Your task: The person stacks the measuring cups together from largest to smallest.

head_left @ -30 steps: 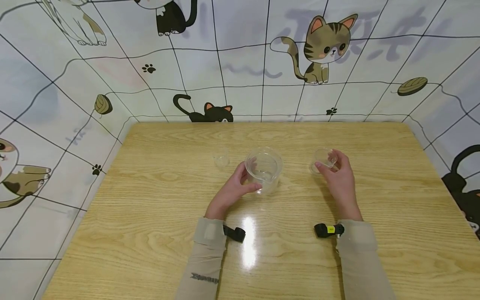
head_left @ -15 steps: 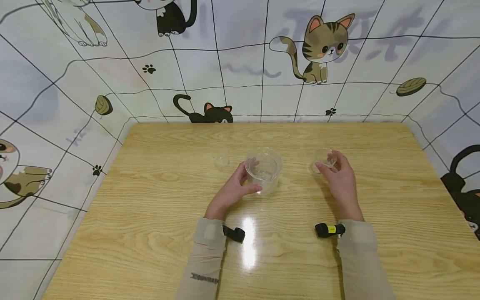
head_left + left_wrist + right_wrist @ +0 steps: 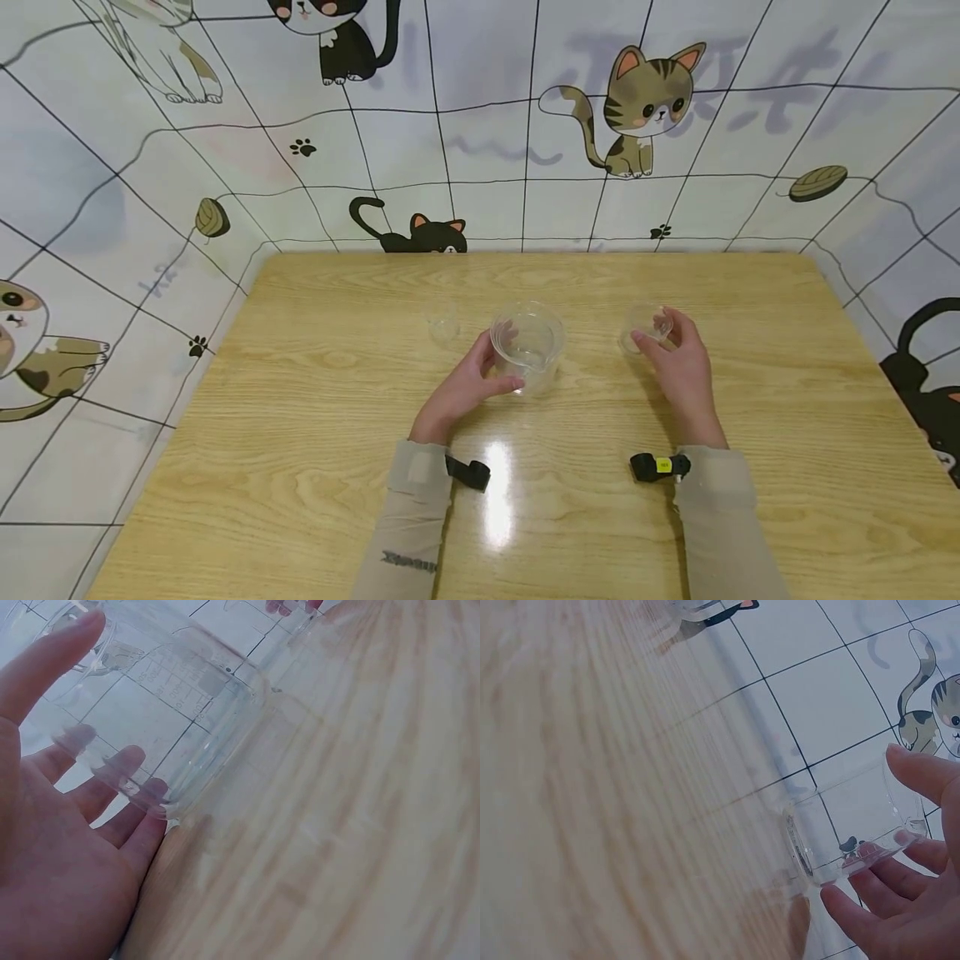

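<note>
A large clear beaker [image 3: 534, 354] stands upright near the middle of the table, and faint printed graduations show on its wall in the left wrist view. My left hand [image 3: 468, 385] holds it from the left, thumb at the near side and fingers curved behind the wall. To the right, a small clear cup [image 3: 641, 327] stands upright on the wood. My right hand [image 3: 681, 362] grips this cup from its right side, with the thumb [image 3: 919, 771] across from the fingers. Left of the beaker is a small transparent vessel [image 3: 443, 327], untouched and hard to make out.
All three vessels are on a wood-grain table [image 3: 315, 467]. Behind it rises a white wall sheet [image 3: 487, 142] with cat drawings and grid lines. Black wrist straps [image 3: 468, 473] are worn at both cuffs. Bright glare lies on the wood between the forearms.
The head view has tilted slightly upward, so the scene sits a little lower in the picture. Both hands keep their hold, and the vessels show no clear movement on the table.
</note>
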The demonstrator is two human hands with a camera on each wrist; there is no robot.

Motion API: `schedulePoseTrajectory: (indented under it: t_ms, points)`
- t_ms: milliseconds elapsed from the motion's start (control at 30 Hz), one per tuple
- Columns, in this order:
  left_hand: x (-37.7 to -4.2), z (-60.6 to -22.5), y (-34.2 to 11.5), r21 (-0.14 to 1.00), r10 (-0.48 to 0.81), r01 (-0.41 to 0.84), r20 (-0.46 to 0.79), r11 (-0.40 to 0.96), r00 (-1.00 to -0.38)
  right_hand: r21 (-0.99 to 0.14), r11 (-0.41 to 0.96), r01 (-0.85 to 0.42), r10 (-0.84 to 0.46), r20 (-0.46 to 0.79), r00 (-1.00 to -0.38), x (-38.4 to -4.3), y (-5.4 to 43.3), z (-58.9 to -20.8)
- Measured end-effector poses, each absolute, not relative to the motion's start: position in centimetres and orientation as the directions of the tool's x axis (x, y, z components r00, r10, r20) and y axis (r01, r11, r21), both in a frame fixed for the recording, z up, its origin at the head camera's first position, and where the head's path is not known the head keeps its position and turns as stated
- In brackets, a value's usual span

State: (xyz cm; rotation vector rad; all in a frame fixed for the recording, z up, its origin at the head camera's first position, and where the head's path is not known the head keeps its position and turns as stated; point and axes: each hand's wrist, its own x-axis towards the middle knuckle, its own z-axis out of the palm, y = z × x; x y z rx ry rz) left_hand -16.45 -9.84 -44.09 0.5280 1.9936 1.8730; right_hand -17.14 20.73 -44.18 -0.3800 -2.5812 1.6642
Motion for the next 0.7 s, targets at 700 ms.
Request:
schedulePoseTrajectory:
  t_ms: [700]
  points:
    - [-16.50,-44.20,-9.70,0.999,0.489,0.027,0.009,0.029,-0.872,-0.914,0.362,0.184,0.295,-0.074,-0.953,-17.04,20.44,-43.93]
